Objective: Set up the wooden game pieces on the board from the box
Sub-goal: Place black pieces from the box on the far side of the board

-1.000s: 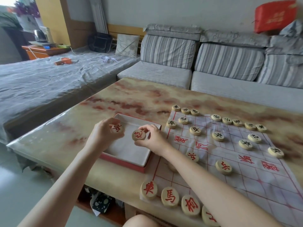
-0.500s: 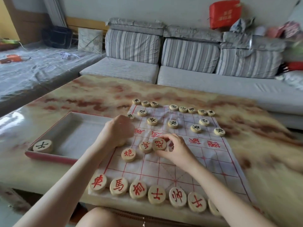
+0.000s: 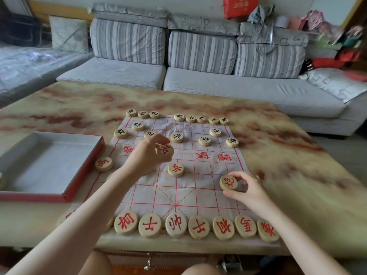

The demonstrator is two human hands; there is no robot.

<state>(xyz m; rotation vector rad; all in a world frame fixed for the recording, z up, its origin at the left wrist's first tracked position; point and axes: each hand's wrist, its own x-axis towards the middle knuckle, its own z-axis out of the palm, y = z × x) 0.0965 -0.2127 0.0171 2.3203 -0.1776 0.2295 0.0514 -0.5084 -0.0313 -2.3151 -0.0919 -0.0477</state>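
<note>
— Fingers (image 3: 161, 139) of the left hand (image 3: 145, 157): what do they carry?

— One red soldier piece (image 3: 165, 150), clasped between the thumb and the curled fingers, raised over the river band of the board (image 3: 198, 195). Its face is turned up. Judgement: a grip on the rim keeps the character readable for placing.

— Right hand (image 3: 248, 188)?

— Fingertips (image 3: 239, 175) pinch a red cannon piece (image 3: 228, 182) by its edge. It is tilted, low over the near half of the board, close to the right edge. Contact with the cloth cannot be confirmed.

— Why that spot?

— Judgement: the cannon point lies a couple of lines ahead of the back row on that side, so the hand is probably lining it up there.

— Location of the other parts?

— The red back row (image 3: 176, 225) runs along the near edge of the counter (image 3: 288, 155). The black pieces (image 3: 176, 137) stand at the far edge of the board, with one gap in their last row. A second red soldier (image 3: 175, 170) lies at mid-board. A third red soldier (image 3: 103, 164) sits at the board's left edge, just beside the box (image 3: 85, 171). The box stands open on the left part of the counter.

— Stage of work?

— Late, by my reckoning. The soldier line is not yet filled, and each hand holds one piece to seat.
</note>
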